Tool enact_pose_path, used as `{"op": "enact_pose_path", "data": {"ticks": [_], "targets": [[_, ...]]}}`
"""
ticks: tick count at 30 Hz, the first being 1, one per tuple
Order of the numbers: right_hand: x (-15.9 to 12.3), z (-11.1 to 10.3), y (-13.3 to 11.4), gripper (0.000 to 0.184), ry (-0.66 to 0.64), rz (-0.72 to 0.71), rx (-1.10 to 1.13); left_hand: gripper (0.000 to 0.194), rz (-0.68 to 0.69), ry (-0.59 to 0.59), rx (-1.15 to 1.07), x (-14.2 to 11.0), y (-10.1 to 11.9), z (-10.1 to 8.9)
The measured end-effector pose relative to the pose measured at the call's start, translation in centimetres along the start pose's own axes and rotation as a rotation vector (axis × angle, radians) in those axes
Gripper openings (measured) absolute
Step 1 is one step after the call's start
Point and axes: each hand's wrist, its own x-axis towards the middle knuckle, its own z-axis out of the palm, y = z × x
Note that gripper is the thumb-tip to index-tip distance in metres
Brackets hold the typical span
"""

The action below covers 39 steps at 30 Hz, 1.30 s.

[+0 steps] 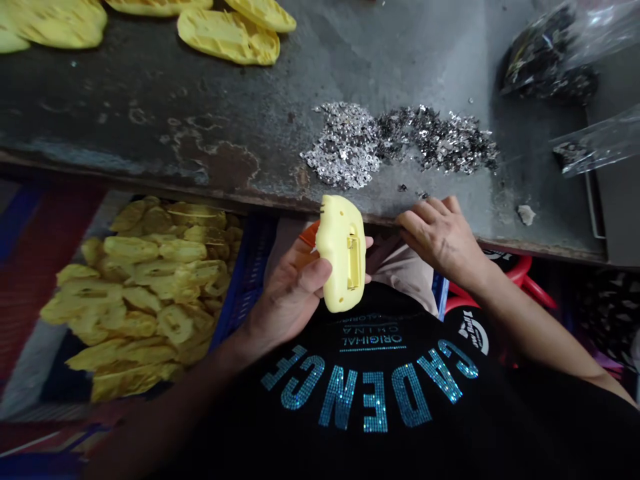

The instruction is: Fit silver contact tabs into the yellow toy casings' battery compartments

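My left hand point(295, 280) is closed around a yellow plastic shell point(343, 257), held upright in front of my chest just off the table edge. A rectangular battery compartment point(354, 260) faces up on the shell. Something orange point(310, 235) shows behind it, partly hidden. My right hand point(440, 233) rests at the table's front edge with its fingers curled; the fingertips are hidden, so what they hold, if anything, does not show. Just beyond that hand lie a few loose dark metal bits point(423, 195). Farther back are piles of small silver metal clips point(345, 143) and darker ones point(450, 140).
Several yellow shells point(230, 37) lie at the back left of the metal table point(280, 93). A crate point(245, 273) below left is full of yellow plastic parts point(150, 280). Plastic bags of dark metal pieces point(545, 57) sit at the right. A red stool point(520, 277) stands under the table.
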Motion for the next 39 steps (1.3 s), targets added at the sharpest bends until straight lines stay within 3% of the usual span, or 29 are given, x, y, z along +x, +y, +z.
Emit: {"op": "enact_pose_path", "data": {"ticks": [5,8,10,13,16,18,23,32,36,39], "targets": [[-0.9,1.2,0.1,0.034,0.056,-0.060,-0.008,0.067,-0.045,-0.012,0.052,-0.2,0.2,0.2],[-0.9,1.8,0.3,0.032,0.094,0.031,0.091,0.069,-0.040,-0.024,0.033,-0.2,0.0,0.4],[-0.9,1.5,0.1,0.026,0.173,0.129,0.311,0.069,-0.055,-0.023,0.010,-0.2,-0.2,0.6],[-0.7,-0.2,-0.9,0.015,0.305,0.278,0.864,0.067,-0.126,-0.109,-0.035,-0.1,-0.7,0.8],[-0.3,-2.4,-2.5,0.027,0.303,0.374,1.302,0.062,-0.203,-0.248,-0.094,0.0,-1.0,0.9],[0.1,-3.3,-3.6,0.028,0.278,0.352,1.402,0.059,-0.221,-0.280,-0.106,0.0,-1.0,1.1],[-0.1,-3.5,-4.7,0.010,0.269,0.308,1.254,0.059,-0.242,-0.293,-0.061,-0.1,-0.5,1.7],[-0.8,-3.7,-4.7,0.013,0.260,0.311,1.168,0.068,-0.300,-0.284,-0.066,-0.1,-0.7,3.0],[-0.6,-3.5,-5.3,0.018,0.227,0.317,1.100,0.094,-0.318,-0.267,0.003,-0.2,-0.7,3.1],[-0.7,-3.3,-5.5,0.015,0.250,0.296,1.051,0.101,-0.326,-0.249,0.013,-0.4,-0.7,3.1]]}}
